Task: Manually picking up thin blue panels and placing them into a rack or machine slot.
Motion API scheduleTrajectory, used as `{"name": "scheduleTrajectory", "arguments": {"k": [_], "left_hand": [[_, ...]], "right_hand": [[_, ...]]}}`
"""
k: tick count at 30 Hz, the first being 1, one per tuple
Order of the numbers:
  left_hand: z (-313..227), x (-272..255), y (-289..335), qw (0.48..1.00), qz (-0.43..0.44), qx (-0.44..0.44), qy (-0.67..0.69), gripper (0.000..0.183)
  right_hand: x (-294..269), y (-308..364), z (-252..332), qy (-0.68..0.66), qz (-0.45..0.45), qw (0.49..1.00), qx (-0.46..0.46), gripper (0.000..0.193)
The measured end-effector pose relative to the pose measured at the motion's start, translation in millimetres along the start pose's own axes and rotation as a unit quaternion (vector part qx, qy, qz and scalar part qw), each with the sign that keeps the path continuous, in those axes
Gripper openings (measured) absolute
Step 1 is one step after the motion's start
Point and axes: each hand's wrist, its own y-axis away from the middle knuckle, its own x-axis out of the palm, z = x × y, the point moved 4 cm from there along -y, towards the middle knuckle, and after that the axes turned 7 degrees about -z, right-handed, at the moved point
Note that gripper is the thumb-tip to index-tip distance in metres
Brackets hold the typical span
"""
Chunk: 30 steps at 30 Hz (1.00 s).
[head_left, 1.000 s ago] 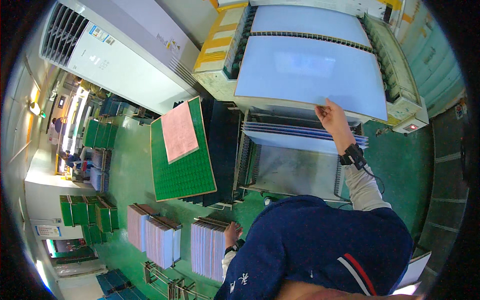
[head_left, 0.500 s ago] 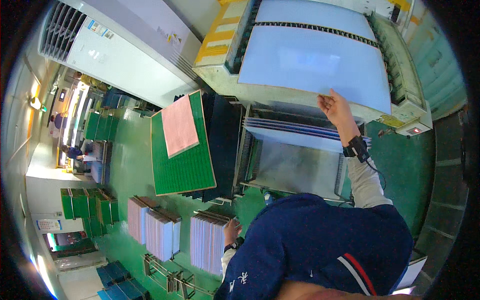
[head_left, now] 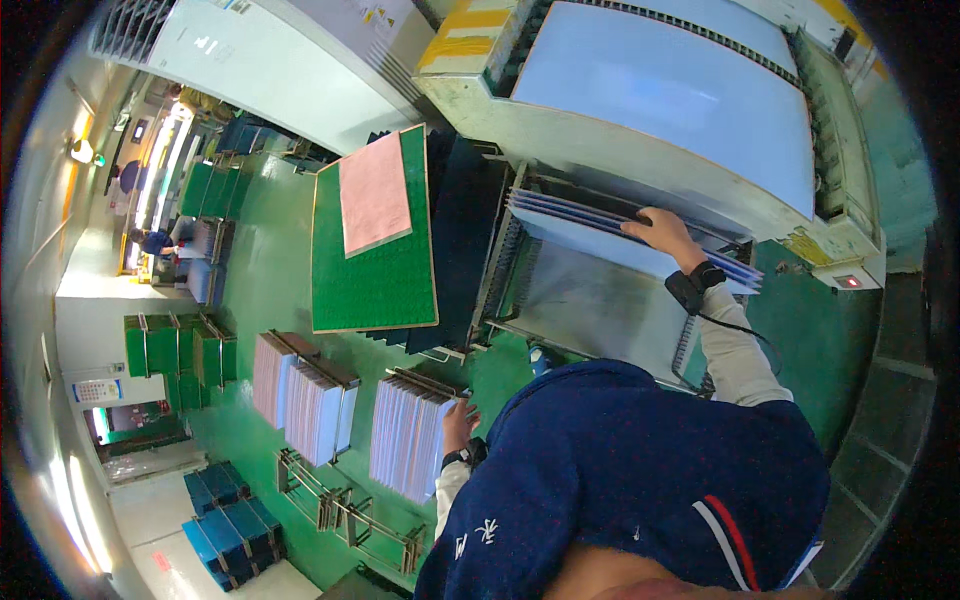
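My right hand (head_left: 662, 236) is over the upper edges of several thin light-blue panels (head_left: 600, 228) leaning in a metal rack. Its thumb and fingers are apart, bent loosely at the panel edges; no firm grip shows. A large light-blue board (head_left: 665, 95) lies flat on the roller machine (head_left: 640, 150) just beyond. Low on the left, my left hand (head_left: 460, 425) hangs with its fingers apart and holds nothing. In view it is nearest a rack of upright pale panels (head_left: 408, 435); whether it touches them is unclear.
A green board (head_left: 375, 285) with a pink sheet (head_left: 375, 195) on it rests on a dark stack left of the rack (head_left: 520, 325). A tall white cabinet (head_left: 290, 75) stands behind. More panel racks (head_left: 318, 410) and a bare metal frame (head_left: 345, 510) stand on the green floor.
My right hand has come back from the edge of the board on the machine, down to the panels in the rack. The view has shifted; my left hand stays low by my side.
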Motion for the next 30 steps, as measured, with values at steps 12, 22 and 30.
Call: {"name": "scheduleTrajectory", "arguments": {"k": [12,22,30], "left_hand": [[42,-10,-2,0.994,-0.016,-0.019,0.103,0.041],[36,-14,8,0.995,-0.043,-0.004,0.085,0.038],[49,-33,-4,0.995,-0.077,-0.002,0.066,0.036]], "right_hand": [[7,-10,9,0.003,-0.01,1.0,-0.001,0.059],[19,2,18,0.046,-0.027,0.99,-0.134,0.051],[-49,38,60,0.104,-0.081,0.985,-0.114,0.041]]}}
